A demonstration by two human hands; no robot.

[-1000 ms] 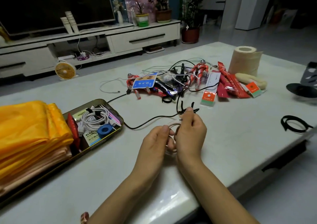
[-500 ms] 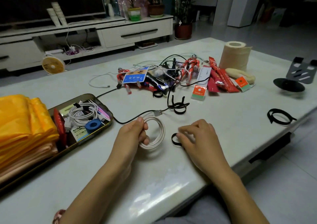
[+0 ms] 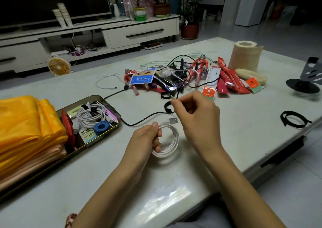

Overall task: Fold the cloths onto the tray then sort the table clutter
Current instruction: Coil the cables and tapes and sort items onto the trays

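Note:
My left hand grips a coiled white USB cable just above the table, its plug pointing right. My right hand pinches a short black strap a little above and behind the coil. Folded yellow and peach cloths are stacked on the left end of a dark tray. The tray's right end holds another bundled white cable, a blue tape roll and small packets. A heap of cables, red toy figures and red sachets lies mid-table.
A long black cable runs from the tray's corner toward the heap. A tissue roll stands at the back right. A black strap loop lies near the right edge, a black stand further right. Table's front edge is close.
My right hand has lifted the black strap off the table and moved it up and back. The left hand keeps its hold on the white coil, nearly still.

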